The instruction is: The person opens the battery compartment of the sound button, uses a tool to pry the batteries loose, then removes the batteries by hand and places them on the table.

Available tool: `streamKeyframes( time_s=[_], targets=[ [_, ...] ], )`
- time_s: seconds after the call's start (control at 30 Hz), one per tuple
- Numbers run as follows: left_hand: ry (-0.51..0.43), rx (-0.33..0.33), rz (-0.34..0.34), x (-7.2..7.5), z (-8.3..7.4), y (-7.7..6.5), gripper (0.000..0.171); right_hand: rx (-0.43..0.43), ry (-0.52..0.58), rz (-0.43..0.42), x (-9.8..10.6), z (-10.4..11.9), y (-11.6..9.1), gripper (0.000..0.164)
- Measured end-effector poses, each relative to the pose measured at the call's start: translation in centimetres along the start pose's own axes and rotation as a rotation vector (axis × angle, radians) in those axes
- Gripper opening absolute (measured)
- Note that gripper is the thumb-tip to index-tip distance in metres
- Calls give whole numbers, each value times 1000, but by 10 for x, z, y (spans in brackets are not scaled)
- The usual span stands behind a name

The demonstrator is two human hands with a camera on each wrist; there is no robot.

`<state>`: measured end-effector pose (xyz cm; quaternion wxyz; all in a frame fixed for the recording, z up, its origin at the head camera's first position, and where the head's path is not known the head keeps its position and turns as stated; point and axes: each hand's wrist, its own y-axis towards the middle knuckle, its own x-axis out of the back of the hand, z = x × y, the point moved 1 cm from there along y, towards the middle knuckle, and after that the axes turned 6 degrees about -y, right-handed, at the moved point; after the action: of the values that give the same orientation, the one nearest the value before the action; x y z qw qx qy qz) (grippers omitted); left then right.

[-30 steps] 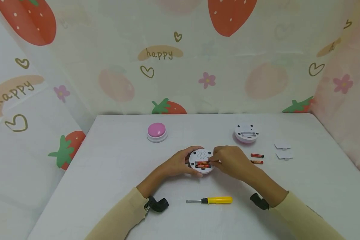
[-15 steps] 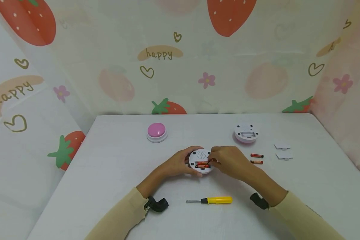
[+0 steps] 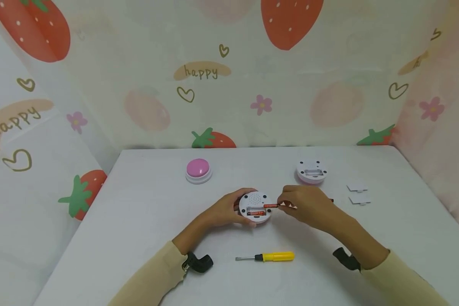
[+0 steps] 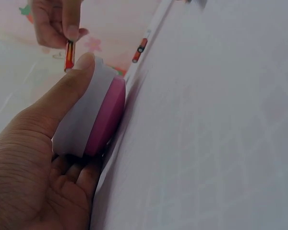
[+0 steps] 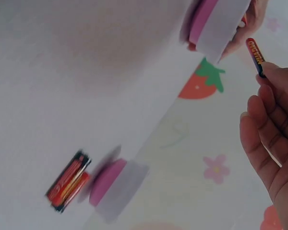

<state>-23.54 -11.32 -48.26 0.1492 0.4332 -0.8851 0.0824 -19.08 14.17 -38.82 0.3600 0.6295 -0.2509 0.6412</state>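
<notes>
My left hand [image 3: 228, 208] grips a round white-and-pink push-button light [image 3: 255, 199] by its side, with its white underside facing up. One red battery [image 3: 256, 213] lies in its uncovered battery compartment, beside a vacant slot. The thumb and fingertips of my right hand [image 3: 305, 207] pinch the end of another red battery [image 3: 270, 206], which overlaps the right edge of the round body in the head view. In the right wrist view that pinched battery [image 5: 255, 56] shows off the body's white face, its tail between thumb and finger.
Two loose batteries [image 5: 68, 182] lie on the table, mostly hidden behind my right hand in the head view. Beyond are an upturned unit with a bare compartment [image 3: 311, 172] and a pink-topped one [image 3: 198, 171]. Two white covers [image 3: 358, 199] lie right; a yellow-handled screwdriver [image 3: 265, 256] lies in front.
One of the two batteries in the compartment has come out in my right hand, which has moved right. My left hand still holds the round unit in place.
</notes>
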Motion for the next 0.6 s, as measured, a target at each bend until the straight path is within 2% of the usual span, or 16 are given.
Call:
streamKeyframes(
  time_s=[0.33,0.6],
  targets=[
    [10,5,-6,-1,0,2,91,-35,-2,-34,15,-25,-41,15],
    [-26,-13,2,-1,-1,0,91,-84,-13,-5,8,-50,-68,16]
  ],
)
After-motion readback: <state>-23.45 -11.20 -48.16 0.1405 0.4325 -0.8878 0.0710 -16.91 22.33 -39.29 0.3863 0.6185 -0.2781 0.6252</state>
